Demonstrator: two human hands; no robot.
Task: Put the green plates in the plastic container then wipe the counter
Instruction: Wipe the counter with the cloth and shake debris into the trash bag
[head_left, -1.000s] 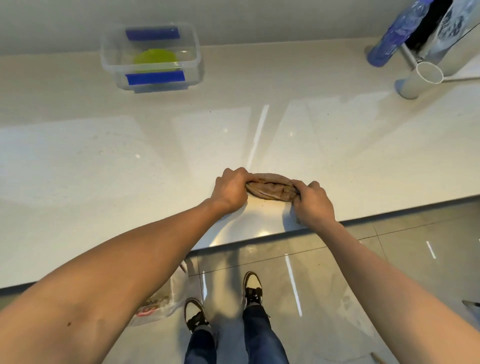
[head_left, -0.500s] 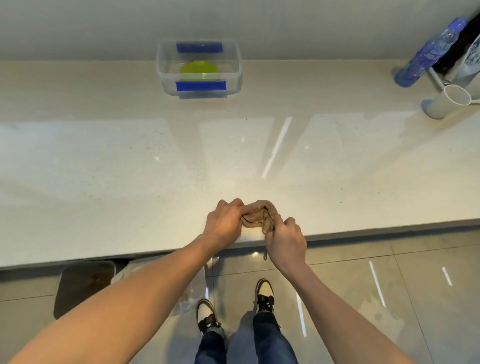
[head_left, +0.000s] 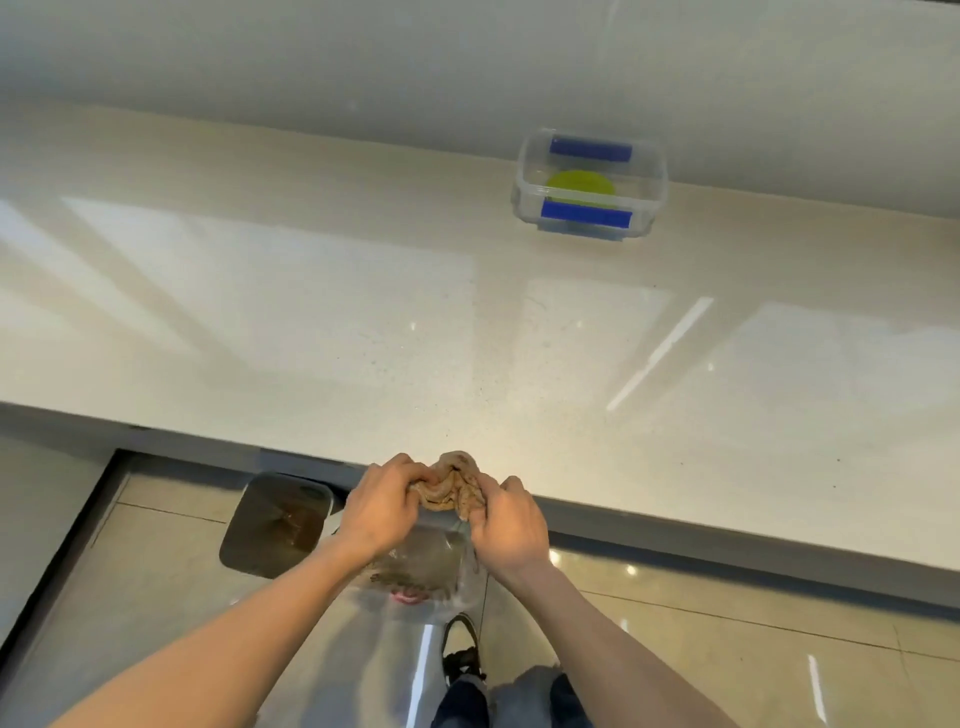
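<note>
Bare forearms (head_left: 270, 618); jeans (head_left: 519, 699); black-and-white shoe (head_left: 460, 644)

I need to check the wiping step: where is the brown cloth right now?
In the head view, the brown cloth is bunched between the left hand and right hand, low and center at the counter's front edge, above the plastic bag on the floor.

Looks like a home kitchen. Long, glossy, pale stone surface (head_left: 363, 322) against a plain light wall (head_left: 415, 57), reflecting window light. Clear plastic food container (head_left: 590, 185) with blue clips at 1 o'clock, against the wall. Shiny beige floor tiles (head_left: 727, 639) below, with a lidded bin (head_left: 275, 525) at 7 o'clock, tucked at the surface's edge.
</note>
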